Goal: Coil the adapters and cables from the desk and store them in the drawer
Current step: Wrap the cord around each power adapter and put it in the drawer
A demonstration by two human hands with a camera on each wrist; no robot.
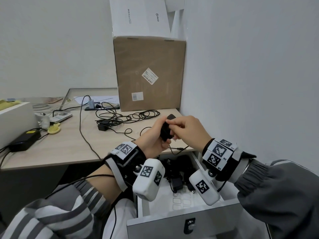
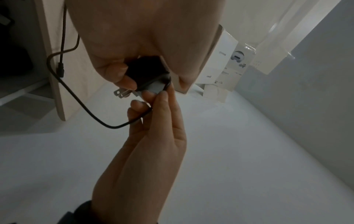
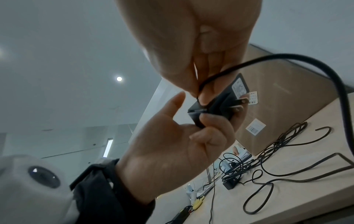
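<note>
A small black plug-in adapter [image 1: 166, 131] is held up above the desk's front edge, over the open drawer [image 1: 164, 207]. My left hand [image 1: 153, 135] grips its body, its metal prongs [image 2: 122, 93] sticking out. My right hand [image 1: 181, 128] pinches the adapter's thin black cable [image 2: 86, 110] right at the adapter. The rest of that cable hangs in a loop, its barrel plug [image 1: 180, 148] at the desk edge. More loose black cables [image 1: 136, 116] and another small adapter [image 1: 103, 127] lie on the desk [image 1: 69, 147]. Several black adapters [image 1: 176, 181] lie in the drawer.
A large cardboard box [image 1: 150, 75] stands at the back of the desk with a white box [image 1: 138, 14] on top. The wall [image 1: 250, 83] is close on the right. A power strip [image 1: 101, 106], a black power brick [image 1: 24, 140] and a white device [image 1: 15, 118] sit to the left.
</note>
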